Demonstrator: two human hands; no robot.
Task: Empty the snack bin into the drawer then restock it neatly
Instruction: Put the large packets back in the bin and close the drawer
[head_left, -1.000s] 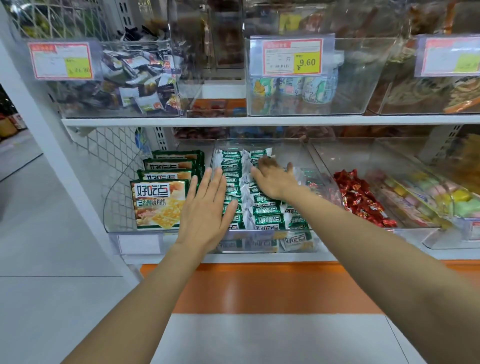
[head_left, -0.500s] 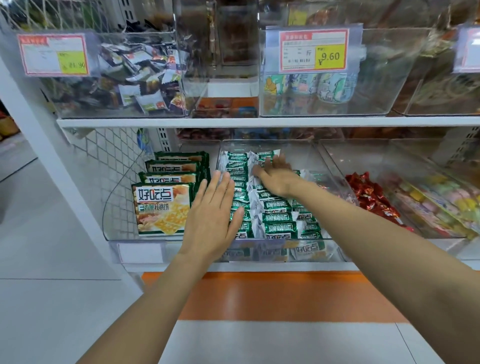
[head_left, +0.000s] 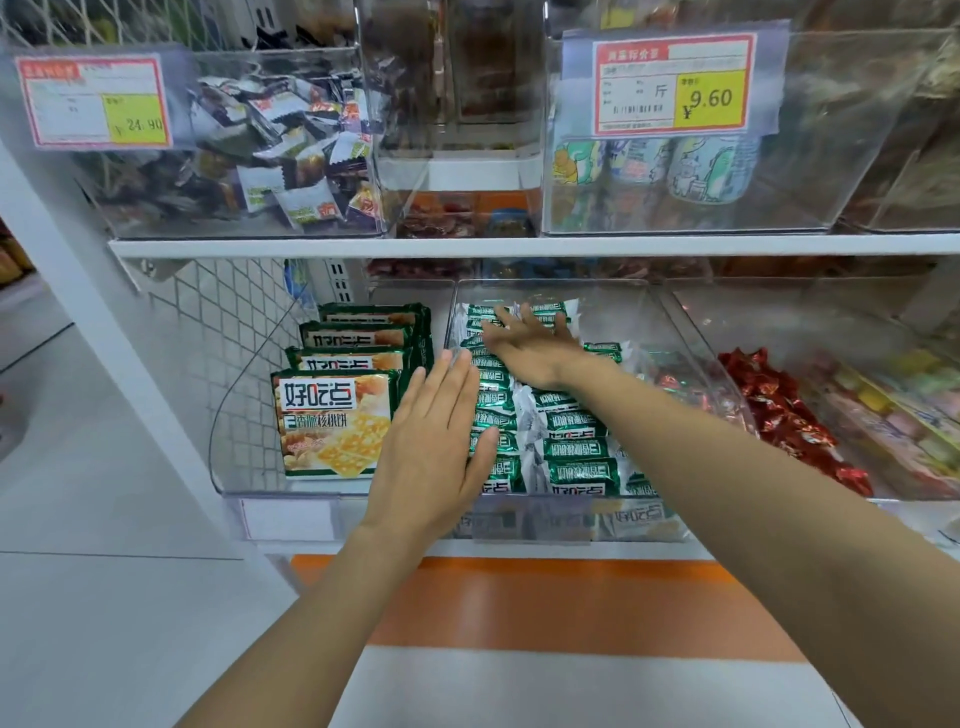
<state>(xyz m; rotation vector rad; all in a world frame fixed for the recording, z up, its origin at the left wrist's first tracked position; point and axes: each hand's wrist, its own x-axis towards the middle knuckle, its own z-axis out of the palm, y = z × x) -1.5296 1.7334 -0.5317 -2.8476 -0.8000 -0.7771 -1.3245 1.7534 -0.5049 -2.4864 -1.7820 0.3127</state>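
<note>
Both our hands lie flat and open, gripping nothing. Our right hand (head_left: 530, 343) has slid toward twelve o'clock over the green snack packets (head_left: 571, 441) filling the clear snack bin (head_left: 696, 364); our left hand (head_left: 441, 431) stays at its nine o'clock edge. We judge restocking nearly done, smoothing rows.

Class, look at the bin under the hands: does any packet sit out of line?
Yes. In the clear bin, most green packets lie in neat rows, but one stray packet lies alone to the right, beside the right hand.
</note>
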